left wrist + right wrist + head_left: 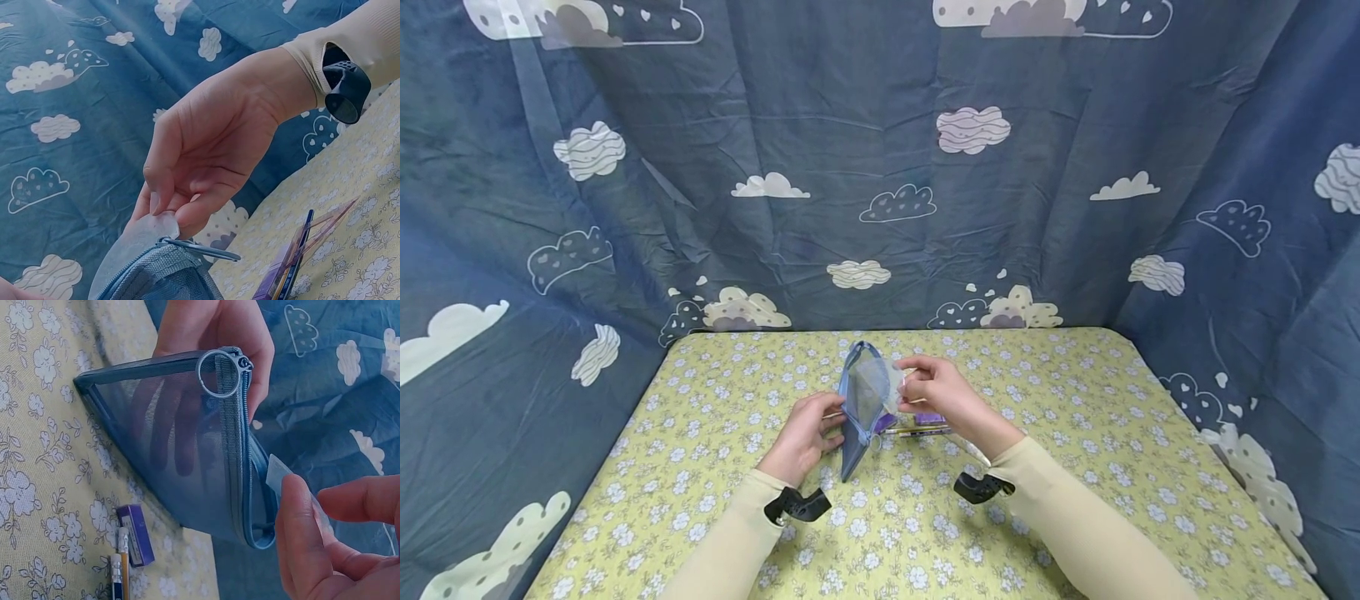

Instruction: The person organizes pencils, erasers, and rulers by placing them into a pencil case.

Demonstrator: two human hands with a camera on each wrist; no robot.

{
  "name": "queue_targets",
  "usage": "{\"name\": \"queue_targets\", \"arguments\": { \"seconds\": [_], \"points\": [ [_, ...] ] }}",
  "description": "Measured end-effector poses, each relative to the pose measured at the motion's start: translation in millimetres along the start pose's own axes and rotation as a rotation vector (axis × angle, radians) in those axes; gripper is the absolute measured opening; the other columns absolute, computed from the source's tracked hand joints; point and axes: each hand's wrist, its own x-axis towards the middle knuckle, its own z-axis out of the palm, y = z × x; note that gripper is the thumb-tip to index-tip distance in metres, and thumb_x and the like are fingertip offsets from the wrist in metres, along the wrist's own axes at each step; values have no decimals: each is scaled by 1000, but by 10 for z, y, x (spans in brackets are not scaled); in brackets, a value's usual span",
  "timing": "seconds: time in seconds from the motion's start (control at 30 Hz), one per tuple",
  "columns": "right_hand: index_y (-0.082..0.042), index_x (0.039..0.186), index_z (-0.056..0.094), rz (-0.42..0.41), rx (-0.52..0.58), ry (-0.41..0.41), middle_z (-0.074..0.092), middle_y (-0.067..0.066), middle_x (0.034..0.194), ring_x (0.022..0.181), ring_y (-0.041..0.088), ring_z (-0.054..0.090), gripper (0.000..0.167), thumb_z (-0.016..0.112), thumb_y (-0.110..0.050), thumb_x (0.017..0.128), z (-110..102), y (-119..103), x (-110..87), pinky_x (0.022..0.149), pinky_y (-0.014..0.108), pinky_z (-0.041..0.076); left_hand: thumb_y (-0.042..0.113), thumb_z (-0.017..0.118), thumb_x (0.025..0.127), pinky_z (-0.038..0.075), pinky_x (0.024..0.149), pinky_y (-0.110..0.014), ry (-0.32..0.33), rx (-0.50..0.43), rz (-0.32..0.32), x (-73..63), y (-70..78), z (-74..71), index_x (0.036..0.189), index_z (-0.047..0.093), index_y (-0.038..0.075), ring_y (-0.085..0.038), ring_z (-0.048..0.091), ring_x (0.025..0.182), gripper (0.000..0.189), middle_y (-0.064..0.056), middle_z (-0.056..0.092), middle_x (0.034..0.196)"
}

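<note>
- Gaping over the table (662, 500), blue mesh pouch (187, 503), contents unclear
- Left hand (805, 435) grips its left side
- Right hand (951, 396) pinches a translucent piece (134, 250), partly hidden by the pouch
- Right of that, pencils (124, 556), cut off in wrist views; purple box (136, 536)

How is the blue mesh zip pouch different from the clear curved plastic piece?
The blue mesh zip pouch is blue, but the clear curved plastic piece has hardly any colour. The pouch looks bigger than the plastic piece. The bare left hand holds the pouch, while the bare right hand pinches the plastic piece. Both are a bit see-through.
</note>
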Motion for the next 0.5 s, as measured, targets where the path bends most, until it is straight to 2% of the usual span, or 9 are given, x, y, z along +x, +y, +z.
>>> {"name": "queue_targets", "arguments": {
  "seconds": [0.3,0.5],
  "points": [
    [6,139,49,18,15,13,61,26,101,78,24,67,53,55,11,87,22,9,63,82,40,58,13,63,95,41,93,-55,15,-14,-7,12,-2,17,90,60,11,-32,56,99,6,-5,58,91],
    [3,136,53,40,3,35,63,21,96,79,26,68,51,55,10,86,52,1,99,81,40,58,13,63,95,41,91,-54,13,-19,-6,22,-6,29,87,61,12,-31,57,98,8,-6,60,92]
  ]
}}
